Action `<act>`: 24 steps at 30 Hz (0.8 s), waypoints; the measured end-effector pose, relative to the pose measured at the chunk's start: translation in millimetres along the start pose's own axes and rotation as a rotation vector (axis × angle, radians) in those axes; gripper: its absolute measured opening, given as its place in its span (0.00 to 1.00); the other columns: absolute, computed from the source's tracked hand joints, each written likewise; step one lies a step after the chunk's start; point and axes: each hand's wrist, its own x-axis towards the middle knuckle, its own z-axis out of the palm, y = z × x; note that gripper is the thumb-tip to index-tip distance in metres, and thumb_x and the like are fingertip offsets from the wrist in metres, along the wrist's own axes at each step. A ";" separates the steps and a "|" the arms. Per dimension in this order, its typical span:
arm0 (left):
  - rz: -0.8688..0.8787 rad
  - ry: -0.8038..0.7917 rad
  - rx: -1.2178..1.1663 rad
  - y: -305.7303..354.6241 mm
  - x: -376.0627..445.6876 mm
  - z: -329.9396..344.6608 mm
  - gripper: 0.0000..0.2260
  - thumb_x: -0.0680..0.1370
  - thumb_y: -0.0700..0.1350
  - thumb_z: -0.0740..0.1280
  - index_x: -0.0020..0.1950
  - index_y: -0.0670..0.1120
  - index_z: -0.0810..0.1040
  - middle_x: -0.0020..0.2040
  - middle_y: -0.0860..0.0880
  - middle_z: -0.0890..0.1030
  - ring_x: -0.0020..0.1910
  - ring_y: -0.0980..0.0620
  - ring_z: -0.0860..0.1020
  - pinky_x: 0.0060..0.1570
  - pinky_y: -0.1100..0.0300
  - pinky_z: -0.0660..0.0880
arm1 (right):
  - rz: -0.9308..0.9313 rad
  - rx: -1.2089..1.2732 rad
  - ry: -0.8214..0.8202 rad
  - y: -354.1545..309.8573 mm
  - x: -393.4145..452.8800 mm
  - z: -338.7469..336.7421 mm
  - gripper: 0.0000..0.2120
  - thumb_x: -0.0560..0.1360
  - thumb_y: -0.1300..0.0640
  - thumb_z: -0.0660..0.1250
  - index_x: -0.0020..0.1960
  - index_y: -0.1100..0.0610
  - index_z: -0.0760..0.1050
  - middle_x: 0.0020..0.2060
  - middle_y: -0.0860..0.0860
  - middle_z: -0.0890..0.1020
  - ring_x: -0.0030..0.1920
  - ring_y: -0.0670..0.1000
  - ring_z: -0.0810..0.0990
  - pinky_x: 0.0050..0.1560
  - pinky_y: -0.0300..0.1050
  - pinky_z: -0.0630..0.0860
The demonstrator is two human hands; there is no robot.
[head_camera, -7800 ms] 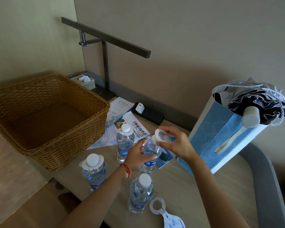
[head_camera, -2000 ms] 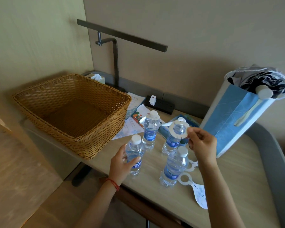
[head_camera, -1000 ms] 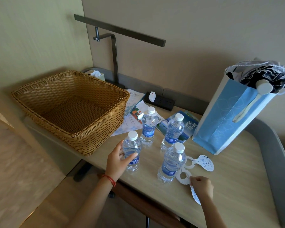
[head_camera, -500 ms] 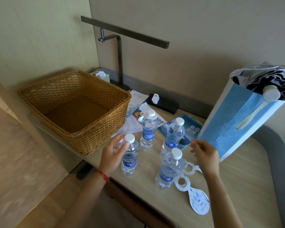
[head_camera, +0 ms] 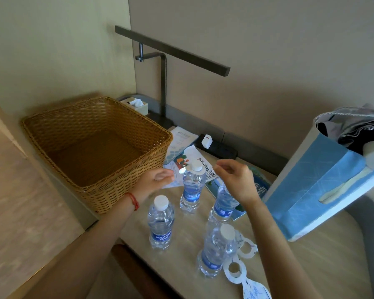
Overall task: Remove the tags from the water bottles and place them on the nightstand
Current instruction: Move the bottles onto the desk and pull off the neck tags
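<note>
Four clear water bottles with white caps stand on the wooden nightstand [head_camera: 311, 266]. The far bottle [head_camera: 191, 190] still wears a white tag at its neck. My left hand [head_camera: 154, 182] hovers just left of that neck and my right hand [head_camera: 233, 180] just right of it, both with loosely curled fingers and nothing in them. The right hand partly hides another bottle [head_camera: 221, 209]. Two more stand nearer, one at the front left [head_camera: 160, 225] and one at the front [head_camera: 216, 251]. Loose white ring tags [head_camera: 246, 249] lie beside the front bottle, and one has a blue printed end [head_camera: 255, 291].
A big wicker basket [head_camera: 52, 126] fills the left of the nightstand. A blue paper bag [head_camera: 324, 186] holding a folded umbrella stands at the right. Leaflets [head_camera: 181, 145], a power strip [head_camera: 220, 149], a tissue box [head_camera: 136, 104] and a bar lamp [head_camera: 166, 83] sit along the back.
My left hand has let go of the front-left bottle and moved up beside the far bottle's neck. My right hand has risen to the other side of that neck.
</note>
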 end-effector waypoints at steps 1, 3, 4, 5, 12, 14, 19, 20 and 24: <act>-0.009 -0.025 0.002 -2.2 7.8 2.3 0.12 0.74 0.41 0.68 0.58 0.41 0.76 0.54 0.49 0.78 0.50 0.57 0.76 0.42 0.77 0.72 | 0.018 -0.010 -0.012 -0.3 6.1 3.6 0.11 0.74 0.55 0.66 0.53 0.59 0.79 0.50 0.54 0.83 0.44 0.47 0.80 0.43 0.36 0.76; -0.018 -0.091 0.017 -9.0 21.8 7.4 0.12 0.74 0.41 0.69 0.57 0.42 0.77 0.54 0.47 0.79 0.52 0.55 0.76 0.51 0.68 0.74 | 0.057 -0.040 -0.034 -0.4 16.5 10.7 0.11 0.74 0.55 0.66 0.53 0.59 0.79 0.50 0.56 0.83 0.46 0.50 0.81 0.48 0.44 0.79; -0.022 -0.117 0.018 -13.2 27.5 10.1 0.12 0.73 0.41 0.69 0.56 0.42 0.77 0.52 0.46 0.80 0.53 0.53 0.77 0.55 0.61 0.74 | 0.074 -0.052 -0.033 -0.8 20.2 14.1 0.11 0.74 0.55 0.66 0.53 0.59 0.79 0.50 0.56 0.83 0.47 0.51 0.81 0.50 0.47 0.79; -0.022 -0.135 0.022 -17.9 33.0 12.9 0.12 0.72 0.42 0.70 0.55 0.43 0.77 0.51 0.46 0.80 0.53 0.51 0.78 0.57 0.57 0.74 | 0.088 -0.065 -0.024 -1.4 23.7 17.2 0.10 0.74 0.55 0.66 0.52 0.60 0.79 0.51 0.57 0.83 0.47 0.51 0.81 0.51 0.48 0.79; -0.017 -0.299 -0.012 -36.5 52.5 30.6 0.15 0.64 0.53 0.75 0.49 0.57 0.77 0.51 0.54 0.81 0.53 0.57 0.78 0.52 0.64 0.74 | 0.171 -0.334 -0.273 -3.6 52.4 31.7 0.11 0.76 0.57 0.61 0.44 0.62 0.79 0.57 0.61 0.80 0.48 0.56 0.80 0.39 0.41 0.74; -0.015 -0.331 -0.030 -37.4 53.2 33.6 0.18 0.65 0.52 0.75 0.52 0.57 0.75 0.52 0.56 0.81 0.54 0.62 0.78 0.50 0.69 0.73 | 0.219 -0.374 -0.330 -2.8 58.6 35.5 0.11 0.76 0.58 0.62 0.50 0.63 0.79 0.58 0.61 0.79 0.50 0.58 0.80 0.45 0.44 0.76; -0.005 -0.334 -0.078 -37.9 52.2 38.7 0.22 0.66 0.46 0.76 0.50 0.66 0.72 0.46 0.73 0.75 0.47 0.77 0.73 0.40 0.79 0.71 | 0.296 -0.309 -0.358 -5.5 65.1 37.7 0.11 0.76 0.60 0.62 0.49 0.67 0.79 0.50 0.63 0.82 0.42 0.55 0.81 0.46 0.45 0.76; -0.002 -0.335 -0.084 -39.2 52.5 39.4 0.23 0.66 0.46 0.76 0.50 0.67 0.71 0.46 0.73 0.76 0.48 0.76 0.74 0.41 0.77 0.72 | 0.312 -0.279 -0.354 -6.0 65.0 37.3 0.12 0.76 0.60 0.62 0.48 0.68 0.79 0.45 0.62 0.83 0.37 0.52 0.80 0.42 0.42 0.76; 0.010 -0.337 -0.110 -40.8 54.2 41.1 0.23 0.66 0.48 0.76 0.51 0.68 0.69 0.51 0.68 0.75 0.51 0.68 0.75 0.43 0.75 0.73 | 0.367 -0.182 -0.297 -6.0 63.8 37.6 0.10 0.76 0.61 0.62 0.46 0.67 0.79 0.32 0.53 0.79 0.28 0.44 0.74 0.33 0.36 0.69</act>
